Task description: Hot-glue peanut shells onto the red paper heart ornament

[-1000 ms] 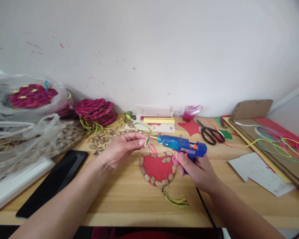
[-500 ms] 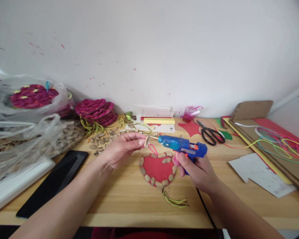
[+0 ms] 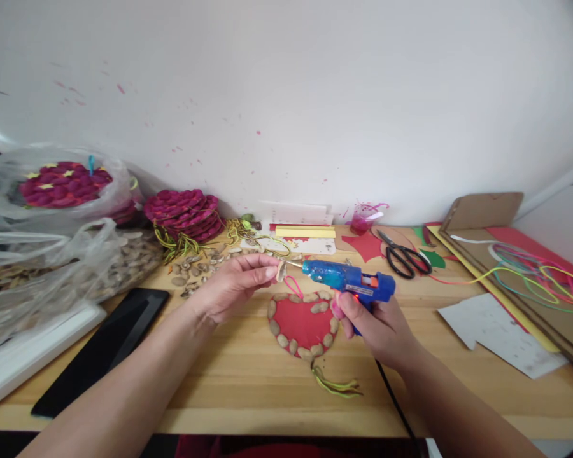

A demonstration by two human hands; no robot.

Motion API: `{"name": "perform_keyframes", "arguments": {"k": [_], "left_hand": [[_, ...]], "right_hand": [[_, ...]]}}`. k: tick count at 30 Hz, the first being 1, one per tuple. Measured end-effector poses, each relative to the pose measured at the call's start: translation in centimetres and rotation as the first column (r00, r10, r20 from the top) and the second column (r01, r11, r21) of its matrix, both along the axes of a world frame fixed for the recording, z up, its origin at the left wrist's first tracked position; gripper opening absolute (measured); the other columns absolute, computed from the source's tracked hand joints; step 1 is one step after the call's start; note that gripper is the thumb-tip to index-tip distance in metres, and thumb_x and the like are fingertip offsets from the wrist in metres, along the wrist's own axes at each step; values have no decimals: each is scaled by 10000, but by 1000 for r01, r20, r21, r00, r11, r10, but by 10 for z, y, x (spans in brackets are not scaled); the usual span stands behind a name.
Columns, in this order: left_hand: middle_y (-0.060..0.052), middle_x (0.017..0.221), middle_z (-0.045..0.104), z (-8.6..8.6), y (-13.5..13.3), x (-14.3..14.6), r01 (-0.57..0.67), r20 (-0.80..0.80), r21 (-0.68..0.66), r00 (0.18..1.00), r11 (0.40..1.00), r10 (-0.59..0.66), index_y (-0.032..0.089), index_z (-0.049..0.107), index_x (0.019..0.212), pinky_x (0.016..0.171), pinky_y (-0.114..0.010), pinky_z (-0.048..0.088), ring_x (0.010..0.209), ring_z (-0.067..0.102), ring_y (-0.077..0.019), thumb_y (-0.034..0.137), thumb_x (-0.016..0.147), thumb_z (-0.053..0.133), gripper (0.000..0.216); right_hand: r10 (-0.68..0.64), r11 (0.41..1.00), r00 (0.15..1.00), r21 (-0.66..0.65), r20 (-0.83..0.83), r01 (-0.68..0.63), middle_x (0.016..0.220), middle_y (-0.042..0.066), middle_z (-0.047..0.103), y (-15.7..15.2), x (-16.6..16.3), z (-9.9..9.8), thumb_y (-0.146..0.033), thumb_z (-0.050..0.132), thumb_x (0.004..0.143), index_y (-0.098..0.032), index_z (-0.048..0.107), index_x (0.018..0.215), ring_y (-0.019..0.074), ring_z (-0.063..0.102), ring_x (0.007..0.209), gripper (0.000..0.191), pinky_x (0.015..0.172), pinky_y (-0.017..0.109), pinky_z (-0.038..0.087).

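Note:
Between the thumb and fingers of my left hand [image 3: 241,283] is a half nut shell [image 3: 281,271], its hollow side turned toward the right. My right hand [image 3: 375,324] grips a blue hot glue gun [image 3: 339,275] whose metal nozzle meets the shell's edge. A small orange light glows near the gun's trigger. Below both hands lies a red heart [image 3: 298,324] edged with several nut shells, with two more set inside at the upper right. A pink loop [image 3: 293,286] tops the heart, and a green and yellow tassel [image 3: 337,385] trails from its lower point.
Loose shells [image 3: 191,267] lie behind my left hand, beside plastic bags [image 3: 119,254] and a stack of magenta pieces [image 3: 184,216]. A black phone-like slab [image 3: 100,350] is at left. Scissors [image 3: 405,254], coloured cord [image 3: 544,280] and cardboard [image 3: 487,207] are at right. The gun's cord [image 3: 396,407] runs off the front edge.
The glue gun has shifted very slightly to the left against the shell. My left hand and the heart stay in place.

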State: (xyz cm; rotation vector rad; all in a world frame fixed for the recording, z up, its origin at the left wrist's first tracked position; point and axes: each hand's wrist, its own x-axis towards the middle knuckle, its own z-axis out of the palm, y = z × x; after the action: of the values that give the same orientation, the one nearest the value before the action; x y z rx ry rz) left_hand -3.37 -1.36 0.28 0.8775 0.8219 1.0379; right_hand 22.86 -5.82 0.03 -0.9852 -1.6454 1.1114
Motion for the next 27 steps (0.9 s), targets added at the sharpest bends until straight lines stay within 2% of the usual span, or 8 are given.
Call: {"name": "perform_keyframes", "arguments": {"k": [7,13,20,27], "left_hand": [[-2,727,733,2,-1,2,13,-13,-12,1000,1000,-13,162,815,819,708,-162,518,687,646,-76,341,563,1012,369],[-21,724,736,3,0,2,-26,65,-24,998,999,27,150,816,823,676,-181,553,659,666,-95,323,547,1018,383],[-5,745,740,3,-1,4,-87,130,-49,987,995,93,153,813,845,671,-194,566,653,676,-97,282,540,1021,392],[-12,770,748,1,0,4,-59,138,-33,988,998,62,152,809,863,707,-210,543,681,667,-96,261,603,995,338]], "right_hand": [[-24,999,1000,-29,-3,23,670,2,624,1,-1,0,-532,615,986,-185,622,804,95,552,472,391,452,229,457],[-28,1000,997,4,-68,28,685,3,631,1,-3,1,-519,608,993,-184,634,830,100,564,463,373,453,243,475],[74,982,994,170,77,-86,669,2,619,-4,-4,4,-360,596,1010,-199,617,803,114,556,517,264,472,250,436],[73,976,991,198,113,-95,652,-11,600,-5,-5,6,-263,592,997,-208,598,774,116,551,536,230,488,251,432]]}}
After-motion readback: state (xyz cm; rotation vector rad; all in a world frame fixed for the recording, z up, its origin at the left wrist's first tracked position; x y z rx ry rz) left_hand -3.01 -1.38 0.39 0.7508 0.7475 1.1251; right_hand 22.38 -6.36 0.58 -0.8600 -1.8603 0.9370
